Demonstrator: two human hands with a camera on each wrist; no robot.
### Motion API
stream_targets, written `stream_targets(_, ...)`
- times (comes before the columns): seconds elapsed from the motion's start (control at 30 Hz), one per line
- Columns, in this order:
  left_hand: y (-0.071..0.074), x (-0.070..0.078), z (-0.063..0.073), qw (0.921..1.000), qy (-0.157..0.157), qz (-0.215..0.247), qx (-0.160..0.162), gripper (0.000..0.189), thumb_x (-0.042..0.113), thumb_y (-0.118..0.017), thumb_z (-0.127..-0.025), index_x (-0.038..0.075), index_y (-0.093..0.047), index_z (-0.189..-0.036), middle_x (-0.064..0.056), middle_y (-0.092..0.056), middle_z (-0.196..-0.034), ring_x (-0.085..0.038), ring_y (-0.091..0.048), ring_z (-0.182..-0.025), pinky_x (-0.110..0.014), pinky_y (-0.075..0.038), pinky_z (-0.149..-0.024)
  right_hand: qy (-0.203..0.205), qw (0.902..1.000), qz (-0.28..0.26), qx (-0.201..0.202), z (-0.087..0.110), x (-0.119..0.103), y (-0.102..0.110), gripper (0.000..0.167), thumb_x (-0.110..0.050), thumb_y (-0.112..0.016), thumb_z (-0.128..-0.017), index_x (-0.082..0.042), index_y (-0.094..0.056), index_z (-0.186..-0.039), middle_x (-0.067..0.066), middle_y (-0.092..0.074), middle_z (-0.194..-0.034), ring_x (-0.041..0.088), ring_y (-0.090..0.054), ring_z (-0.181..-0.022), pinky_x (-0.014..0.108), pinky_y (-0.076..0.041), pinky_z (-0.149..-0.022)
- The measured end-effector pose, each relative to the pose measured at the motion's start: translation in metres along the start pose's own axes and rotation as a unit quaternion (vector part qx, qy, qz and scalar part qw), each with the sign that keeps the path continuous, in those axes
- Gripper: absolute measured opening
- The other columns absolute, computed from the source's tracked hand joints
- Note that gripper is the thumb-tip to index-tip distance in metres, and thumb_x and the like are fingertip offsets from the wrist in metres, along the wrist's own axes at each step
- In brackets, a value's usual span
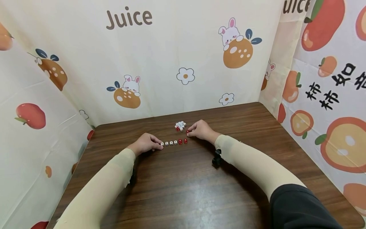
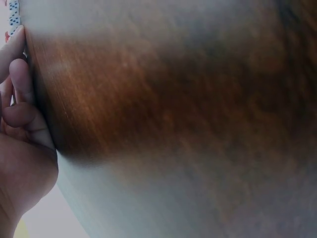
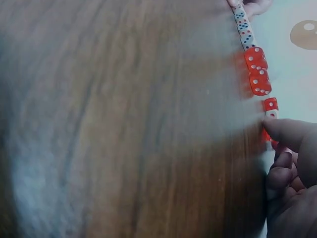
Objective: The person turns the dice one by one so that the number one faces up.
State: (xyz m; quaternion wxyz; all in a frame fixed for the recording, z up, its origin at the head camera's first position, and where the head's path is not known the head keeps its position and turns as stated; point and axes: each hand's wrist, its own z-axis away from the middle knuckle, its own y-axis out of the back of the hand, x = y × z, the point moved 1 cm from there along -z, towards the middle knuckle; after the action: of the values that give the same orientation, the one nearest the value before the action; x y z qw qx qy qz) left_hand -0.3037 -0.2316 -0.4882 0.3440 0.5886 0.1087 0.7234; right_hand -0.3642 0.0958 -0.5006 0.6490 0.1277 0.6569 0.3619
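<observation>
A row of dice runs across the table in the head view, with several white dice on the left and two red dice on the right. My left hand pinches the white die at the row's left end between thumb and forefinger. Behind the row's right end, my right hand pinches another red die, partly covered by the fingertips. In the right wrist view the thumb overlaps this die. The left wrist view catches only white dice beyond the fingertips.
A small pile of white dice with a red die among them lies behind the row, just left of my right hand. The brown wooden table meets a printed cloth at its back and sides.
</observation>
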Motion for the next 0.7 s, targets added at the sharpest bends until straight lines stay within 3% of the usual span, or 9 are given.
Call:
stream_targets(0.2, 0.001, 0.0, -0.001, 1.0, 0.001, 0.002, -0.002, 0.024, 0.016, -0.096, -0.092, 0.003, -0.09, -0.112, -0.002, -0.086, -0.103, -0.013, -0.064, -0.078, -0.027, -0.058, -0.07, 0.01, 0.9996, -0.027, 0.004, 0.001, 0.004, 0.002, 0.019, -0.025, -0.094, -0.096, -0.015, -0.093, -0.112, 0.007, -0.088, -0.119, 0.015, -0.068, -0.102, 0.03, -0.057, -0.089)
stream_targets(0.43, 0.001, 0.001, 0.0, 1.0, 0.001, 0.001, -0.002, 0.024, 0.017, -0.096, -0.093, 0.003, -0.09, -0.112, -0.003, -0.086, -0.105, -0.013, -0.064, -0.076, -0.028, -0.058, -0.07, -0.007, 0.9938, -0.11, -0.014, 0.01, 0.009, 0.009, 0.022, -0.023, -0.097, -0.093, -0.013, -0.092, -0.113, -0.003, -0.08, -0.082, 0.01, -0.057, -0.063, 0.026, -0.049, -0.059)
stream_targets(0.7, 0.0, 0.002, 0.002, 1.0, 0.001, 0.0, -0.003, 0.024, 0.016, -0.096, -0.093, 0.003, -0.09, -0.112, -0.002, -0.086, -0.104, -0.013, -0.064, -0.076, -0.027, -0.058, -0.07, 0.004, 0.9915, -0.123, -0.041, 0.021, 0.013, 0.013, 0.022, -0.022, -0.097, -0.093, -0.011, -0.092, -0.111, -0.009, -0.069, -0.073, 0.008, -0.051, -0.06, 0.025, -0.044, -0.056)
